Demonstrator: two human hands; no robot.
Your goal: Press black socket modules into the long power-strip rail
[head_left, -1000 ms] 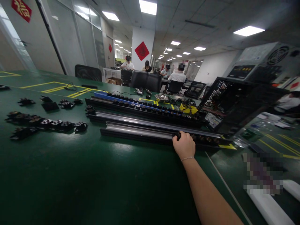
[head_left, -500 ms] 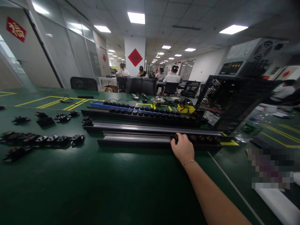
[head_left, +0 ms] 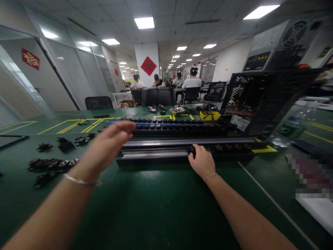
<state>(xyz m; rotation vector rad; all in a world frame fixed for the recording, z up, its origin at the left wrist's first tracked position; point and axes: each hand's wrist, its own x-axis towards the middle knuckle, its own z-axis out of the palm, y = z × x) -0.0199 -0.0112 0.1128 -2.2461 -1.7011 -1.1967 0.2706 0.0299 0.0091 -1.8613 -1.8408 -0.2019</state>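
At the far left, frosted glass partitions [head_left: 61,66] and a pale door bearing a red diamond-shaped sign with a gold character [head_left: 30,59] border the room. Below them spreads a smooth dark-green tabletop [head_left: 156,208], marked with yellow tape lines [head_left: 93,125]. Small black angular parts with metallic bits [head_left: 48,164] lie in loose groups there. The left hand [head_left: 110,144], blurred, stands just right of these groups, its fingers extended and nothing visible in its grip; whether it touches anything cannot be told.

Toward the middle, a long blue strip [head_left: 142,124] runs among rows of similar dark parts. Nearer lies a long black channel with a silver metal inner face [head_left: 156,155]. Beyond the table stand a black padded chair [head_left: 158,96] and a white square column with a red diamond [head_left: 147,52]; several people [head_left: 191,81] sit at tables under bright ceiling panels.

Right of centre, the right hand [head_left: 203,160] pinches a small black part [head_left: 193,150] at the near channel. Behind it sit a shiny metal bowl [head_left: 177,110] and a yellow box under black cables [head_left: 215,115]. Farther right stand an open black computer case [head_left: 275,100] and a clear plastic bottle [head_left: 291,126].
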